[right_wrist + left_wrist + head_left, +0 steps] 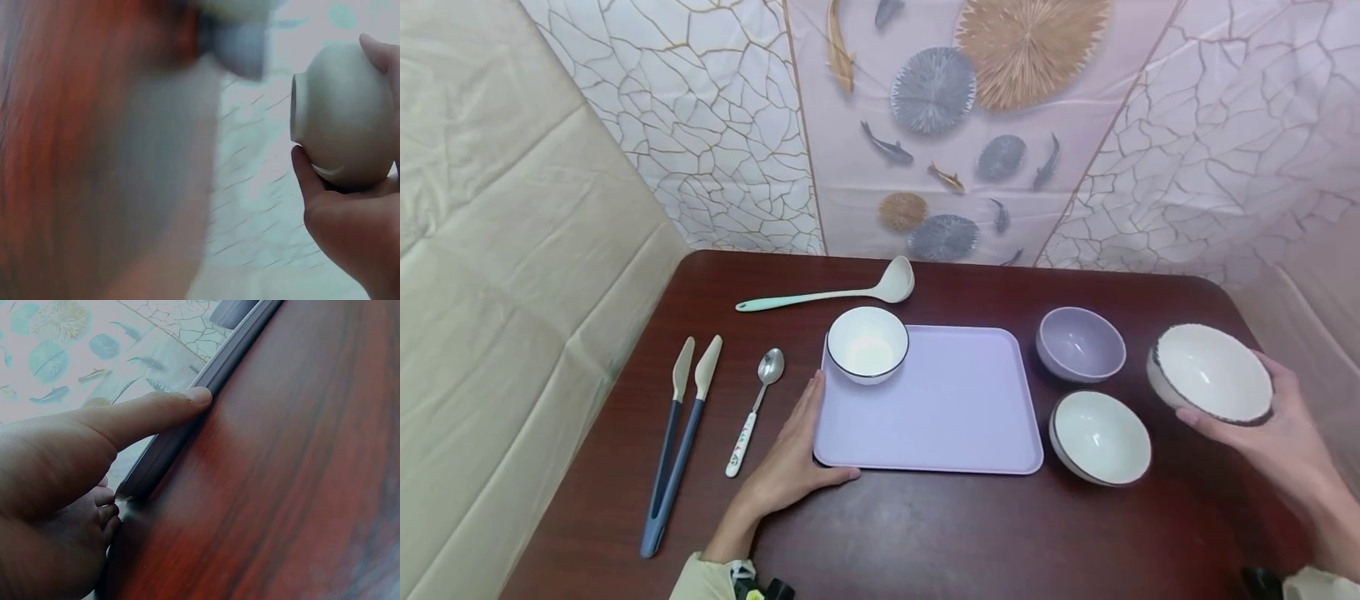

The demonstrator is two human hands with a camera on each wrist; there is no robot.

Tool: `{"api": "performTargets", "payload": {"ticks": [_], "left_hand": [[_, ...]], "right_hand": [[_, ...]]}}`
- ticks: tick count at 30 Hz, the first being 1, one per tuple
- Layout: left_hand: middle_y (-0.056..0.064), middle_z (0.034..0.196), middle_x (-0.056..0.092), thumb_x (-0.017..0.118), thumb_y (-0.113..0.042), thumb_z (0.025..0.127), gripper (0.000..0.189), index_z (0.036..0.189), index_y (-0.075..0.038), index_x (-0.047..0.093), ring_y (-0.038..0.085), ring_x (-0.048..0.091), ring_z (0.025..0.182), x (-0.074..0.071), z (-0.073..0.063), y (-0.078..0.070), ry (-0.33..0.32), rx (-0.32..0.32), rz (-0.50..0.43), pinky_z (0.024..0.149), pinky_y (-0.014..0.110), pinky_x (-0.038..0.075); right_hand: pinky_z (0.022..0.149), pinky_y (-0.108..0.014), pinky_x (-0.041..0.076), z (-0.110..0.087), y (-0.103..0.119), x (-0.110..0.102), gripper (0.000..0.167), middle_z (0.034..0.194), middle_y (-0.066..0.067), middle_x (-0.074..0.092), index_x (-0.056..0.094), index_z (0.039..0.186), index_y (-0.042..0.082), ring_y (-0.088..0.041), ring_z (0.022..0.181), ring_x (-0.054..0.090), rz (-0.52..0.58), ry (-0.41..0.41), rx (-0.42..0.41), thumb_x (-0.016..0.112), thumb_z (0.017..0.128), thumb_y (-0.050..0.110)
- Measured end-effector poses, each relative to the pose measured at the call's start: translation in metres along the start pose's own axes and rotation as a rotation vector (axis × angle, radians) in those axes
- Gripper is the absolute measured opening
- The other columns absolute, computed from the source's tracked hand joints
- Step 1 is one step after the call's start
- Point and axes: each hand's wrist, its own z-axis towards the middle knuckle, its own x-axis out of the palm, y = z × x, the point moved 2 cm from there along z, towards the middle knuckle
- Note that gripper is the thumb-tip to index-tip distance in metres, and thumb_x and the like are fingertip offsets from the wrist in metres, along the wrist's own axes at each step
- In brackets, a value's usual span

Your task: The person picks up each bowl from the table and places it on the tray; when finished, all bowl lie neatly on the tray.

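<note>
My left hand [790, 454] lies against the lower left corner of a lilac tray [940, 417], fingers extended along its left side and thumb along the front edge. In the left wrist view the thumb of that hand [119, 425] touches the tray's rim [181, 440]. A white bowl [865, 342] with a dark rim stands in the tray's upper left corner. At the far right my right hand [1285, 425] grips a larger white bowl [1213, 375] with a dark, uneven rim. The right wrist view shows this bowl's pale outside [347, 112] between thumb and fingers.
Right of the tray stand a purple bowl [1081, 344] and, nearer me, a white bowl [1101, 437]. Behind the tray lies a ladle [850, 292]. A spoon [756, 408] and blue-handled tongs [679, 450] lie left on the dark wooden table [940, 533].
</note>
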Motion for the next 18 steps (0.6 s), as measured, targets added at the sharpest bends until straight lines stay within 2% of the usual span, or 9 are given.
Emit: {"api": "performTargets", "payload": {"ticks": [4, 8, 14, 18], "left_hand": [[0.009, 0.164, 0.000, 0.089, -0.041, 0.070, 0.129, 0.158, -0.008, -0.001, 0.023, 0.000, 0.148, -0.002, 0.000, 0.001, -0.001, -0.011, 0.007, 0.113, 0.053, 0.014], [0.009, 0.164, 0.000, 0.089, -0.041, 0.070, 0.129, 0.158, -0.008, -0.001, 0.022, 0.001, 0.148, -0.003, -0.001, 0.001, -0.002, -0.020, 0.009, 0.113, 0.054, 0.014], [0.010, 0.163, 0.001, 0.088, -0.043, 0.070, 0.129, 0.157, -0.007, 0.001, 0.024, 0.002, 0.148, -0.002, -0.002, 0.001, -0.005, -0.012, 0.014, 0.113, 0.054, 0.015], [0.010, 0.163, 0.001, 0.087, -0.045, 0.071, 0.128, 0.158, -0.008, 0.000, 0.024, 0.002, 0.148, 0.000, -0.001, 0.002, 0.003, -0.010, 0.022, 0.113, 0.055, 0.016]], "right_hand": [[0.085, -0.008, 0.031, -0.024, 0.042, 0.005, 0.101, 0.138, -0.002, 0.037, 0.025, 0.153, 0.022, -0.009, 0.116, 0.040, 0.059, 0.040, -0.079, 0.079, 0.074, -0.008], [0.086, -0.009, 0.034, -0.042, 0.077, 0.027, 0.110, 0.139, -0.003, 0.040, 0.027, 0.153, 0.020, -0.009, 0.116, 0.043, 0.088, 0.096, -0.147, 0.082, 0.065, -0.014], [0.086, -0.010, 0.040, -0.058, 0.117, 0.082, 0.116, 0.137, -0.004, 0.043, 0.029, 0.151, 0.017, -0.008, 0.114, 0.048, 0.126, 0.159, -0.199, 0.092, 0.056, -0.005], [0.091, -0.013, 0.038, -0.058, 0.129, 0.124, 0.111, 0.137, -0.006, 0.046, 0.029, 0.148, 0.014, -0.011, 0.116, 0.049, 0.197, 0.181, -0.170, 0.094, 0.059, 0.004]]}}
